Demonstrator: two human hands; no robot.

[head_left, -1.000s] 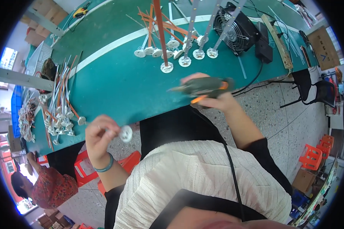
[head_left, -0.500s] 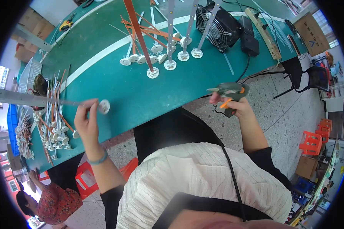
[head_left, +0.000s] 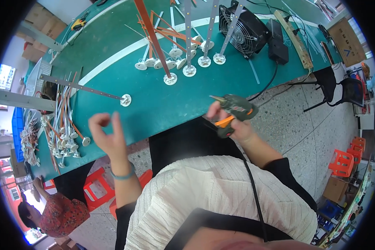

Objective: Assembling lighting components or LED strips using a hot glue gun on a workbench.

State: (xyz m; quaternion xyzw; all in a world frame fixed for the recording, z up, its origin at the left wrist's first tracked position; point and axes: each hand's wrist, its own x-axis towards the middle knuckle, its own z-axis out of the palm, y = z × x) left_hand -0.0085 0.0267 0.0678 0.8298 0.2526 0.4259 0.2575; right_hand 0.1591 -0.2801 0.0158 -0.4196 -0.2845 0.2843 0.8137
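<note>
LED strip lamp (head_left: 89,89) rests on the green counter (head_left: 154,106), between the bundle of strips (head_left: 64,121) at the left and the row of standing lamps (head_left: 189,71) farther right. It seems to stand on its foot; with the lens bending things, I cannot tell how plumb. I judge it light, its strip thin and springy, likely to flex or work loose at the joint if lifted high up, so low down is the better hold.

Glue gun (head_left: 239,107), dark green, should be rigid and weightier, best carried by its handle, with skin kept off the nozzle (head_left: 216,98), which may be hot. The lamp's white round foot (head_left: 126,100) looks like stiff, smooth plastic that could slip; a light pinch on opposite sides of its rim would suit, sparing the fittings on top.

Left forearm (head_left: 128,193) reaches up from the lower edge, a grey-blue wristband (head_left: 123,173) around it. Left grip (head_left: 109,139) is empty, its fingers spread, near the foot with no contact visible. Right grip (head_left: 242,130) is clamped around the gun's handle, the nozzle pointing left over the counter. Fingers lie by the orange trigger (head_left: 224,122); whether they squeeze it, I cannot tell.
</note>
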